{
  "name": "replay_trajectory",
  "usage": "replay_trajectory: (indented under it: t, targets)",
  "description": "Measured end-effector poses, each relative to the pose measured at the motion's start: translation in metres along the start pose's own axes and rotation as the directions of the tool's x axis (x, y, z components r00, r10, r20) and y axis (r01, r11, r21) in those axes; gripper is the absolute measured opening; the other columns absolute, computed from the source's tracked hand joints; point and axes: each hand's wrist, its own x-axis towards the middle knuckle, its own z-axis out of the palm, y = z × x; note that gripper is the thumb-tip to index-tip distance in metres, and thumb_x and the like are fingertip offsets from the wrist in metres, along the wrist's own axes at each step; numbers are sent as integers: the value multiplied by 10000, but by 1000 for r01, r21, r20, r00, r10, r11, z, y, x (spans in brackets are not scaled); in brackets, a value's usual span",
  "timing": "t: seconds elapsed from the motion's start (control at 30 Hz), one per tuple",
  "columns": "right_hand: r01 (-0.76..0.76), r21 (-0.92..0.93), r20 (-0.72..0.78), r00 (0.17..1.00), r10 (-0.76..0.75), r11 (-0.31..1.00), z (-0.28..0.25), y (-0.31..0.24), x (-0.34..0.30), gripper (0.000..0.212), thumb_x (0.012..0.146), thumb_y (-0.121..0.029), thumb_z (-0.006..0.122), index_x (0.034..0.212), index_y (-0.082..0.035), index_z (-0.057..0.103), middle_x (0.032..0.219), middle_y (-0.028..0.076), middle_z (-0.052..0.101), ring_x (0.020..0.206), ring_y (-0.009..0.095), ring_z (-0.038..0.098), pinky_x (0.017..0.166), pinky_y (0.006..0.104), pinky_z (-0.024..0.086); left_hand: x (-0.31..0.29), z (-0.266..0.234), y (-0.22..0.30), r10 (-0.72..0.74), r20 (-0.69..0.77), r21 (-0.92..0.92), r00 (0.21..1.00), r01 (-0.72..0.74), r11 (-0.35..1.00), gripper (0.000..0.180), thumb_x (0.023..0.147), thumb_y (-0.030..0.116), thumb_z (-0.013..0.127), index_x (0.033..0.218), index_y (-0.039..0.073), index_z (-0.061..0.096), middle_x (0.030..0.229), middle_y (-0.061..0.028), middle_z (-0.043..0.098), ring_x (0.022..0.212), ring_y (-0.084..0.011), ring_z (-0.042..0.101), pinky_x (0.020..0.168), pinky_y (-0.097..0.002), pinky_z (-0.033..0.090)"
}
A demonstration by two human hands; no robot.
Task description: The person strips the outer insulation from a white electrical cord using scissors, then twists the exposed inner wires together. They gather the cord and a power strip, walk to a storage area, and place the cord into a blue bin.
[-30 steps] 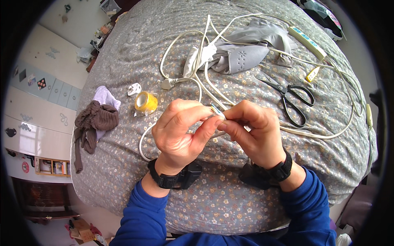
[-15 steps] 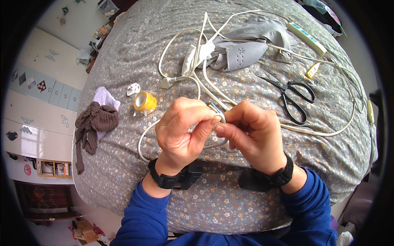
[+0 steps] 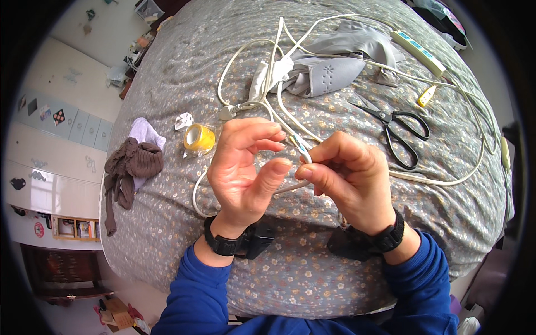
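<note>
My right hand [image 3: 353, 177] pinches a white electrical cable [image 3: 305, 156] between thumb and forefinger. Thin inner wires [image 3: 296, 139], one of them blue, stick out past its cut outer sheath, pointing up and to the left. Just left of the cable end, my left hand [image 3: 241, 167] is open, thumb and fingers apart, with nothing in it. Black scissors [image 3: 395, 125] lie beyond my right hand, blades partly spread. A roll of yellow tape [image 3: 199, 138] in clear wrapping sits left of my left hand, with a small white plug-like piece [image 3: 183, 121] behind it.
A flowered sheet [image 3: 301, 273] covers the bed. Looped white cable, a plug [image 3: 228, 113], grey cloth [image 3: 329, 75] and a power strip [image 3: 419, 53] lie at the back. A small yellow-and-white tool [image 3: 426, 96] is near the scissors. Brown knitted clothing [image 3: 131, 162] lies at left.
My left hand has let go of the cable end and spread its fingers, moving slightly left. The exposed wires now show more fully. My right hand keeps its pinch.
</note>
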Motion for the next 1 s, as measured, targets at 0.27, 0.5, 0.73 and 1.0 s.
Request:
replay_trajectory:
  t: [0.27,0.5,0.73,1.0]
  targets:
    - [8,-63,29,1000,-6,998,0,3,0,156,833,-51,765,818,-19,612,639,30,604,573,62,543,520,239,443,-1,2,1,76,29,200,997,-80,976,330,822,151,801,1081,-7,673,1016,-97,618,815,-143,614,704,-257,529]
    - [129,-187,22,992,-127,974,-1,3,2,160,823,-56,771,803,-25,616,635,58,615,561,97,583,520,252,460,-8,4,10,-108,-7,136,994,108,985,302,815,87,797,1076,-12,680,979,-80,630,787,-122,607,690,-245,515]
    - [212,-271,14,976,-217,939,-2,7,4,160,793,-59,786,800,-38,628,658,84,639,566,159,631,521,275,477,-12,13,10,-189,-52,29,981,190,981,293,837,32,766,1112,-11,674,985,-68,635,807,-106,603,718,-237,508]
    - [218,-299,-2,974,-229,929,-2,7,4,152,784,-46,784,797,-35,633,663,83,645,572,159,640,524,275,485,-13,13,8,-167,-62,106,984,173,979,264,829,40,774,1072,-10,685,904,-63,645,769,-114,614,696,-246,506]
